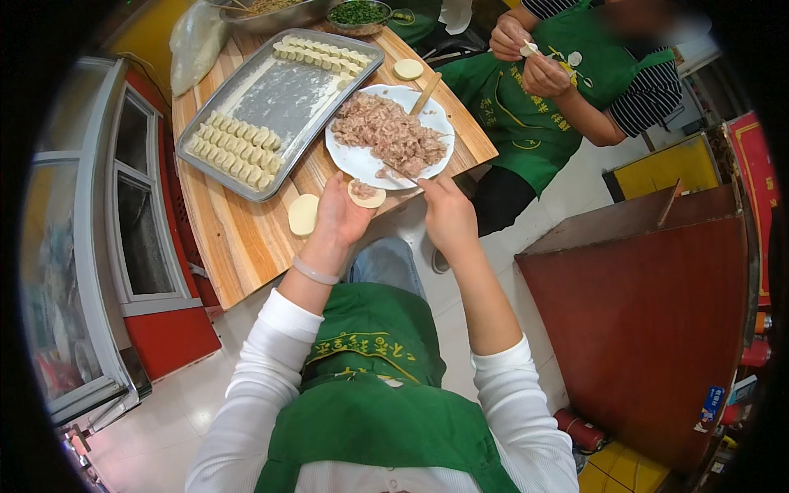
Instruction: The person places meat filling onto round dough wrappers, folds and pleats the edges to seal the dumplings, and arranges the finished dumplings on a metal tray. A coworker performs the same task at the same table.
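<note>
My left hand point(343, 212) holds a round dough wrapper point(372, 200) on its fingers, with a dab of minced meat on the wrapper. In my right hand point(449, 212) is a thin stick-like tool point(400, 175), its far end at the minced meat point(394, 132) heaped on a white scalloped plate point(351, 161). A second utensil with a wooden handle point(426, 93) rests in the meat. Left of my left hand, pale dough wrappers point(303, 215) lie on the wooden table point(246, 246). A metal tray point(277, 92) bears rows of folded dumplings point(237, 151) at both ends.
More wrappers point(408, 69) lie beyond the plate. At the back stand a bowl of chopped greens point(359, 12), a larger metal bowl point(271, 21) and a plastic bag point(198, 46). A co-worker's hands point(533, 65) hold a dumpling at right. A brown cabinet point(647, 320) stands right.
</note>
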{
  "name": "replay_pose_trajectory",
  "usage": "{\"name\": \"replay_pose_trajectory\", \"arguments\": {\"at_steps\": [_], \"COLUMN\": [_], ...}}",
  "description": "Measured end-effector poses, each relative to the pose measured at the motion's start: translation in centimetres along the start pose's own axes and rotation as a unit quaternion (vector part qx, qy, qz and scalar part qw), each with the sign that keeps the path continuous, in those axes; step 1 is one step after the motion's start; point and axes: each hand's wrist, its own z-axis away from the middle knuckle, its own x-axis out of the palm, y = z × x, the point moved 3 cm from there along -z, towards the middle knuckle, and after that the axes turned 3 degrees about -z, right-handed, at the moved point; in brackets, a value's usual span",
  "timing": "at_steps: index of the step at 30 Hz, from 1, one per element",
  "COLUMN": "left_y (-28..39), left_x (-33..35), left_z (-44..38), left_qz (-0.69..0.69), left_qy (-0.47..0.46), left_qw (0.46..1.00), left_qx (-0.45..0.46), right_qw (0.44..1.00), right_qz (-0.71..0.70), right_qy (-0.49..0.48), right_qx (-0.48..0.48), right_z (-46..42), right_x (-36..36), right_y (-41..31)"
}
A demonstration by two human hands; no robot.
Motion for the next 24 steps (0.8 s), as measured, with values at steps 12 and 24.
{"name": "replay_pose_trajectory", "arguments": {"at_steps": [12, 24], "left_y": [1.7, 2.4], "left_x": [-1.4, -2.9], "left_z": [1.0, 5.1], "left_qz": [-0.010, -0.076], "left_qy": [0.003, -0.009], "left_qw": [1.000, 0.997], "left_qx": [-0.011, 0.023], "right_qw": [0.995, 0.829], "right_qz": [0.017, -0.467], "right_qy": [-0.025, -0.168], "right_qx": [-0.091, 0.259], "right_z": [3.6, 3.5], "right_x": [2.0, 3.7], "right_y": [-2.1, 0.9]}}
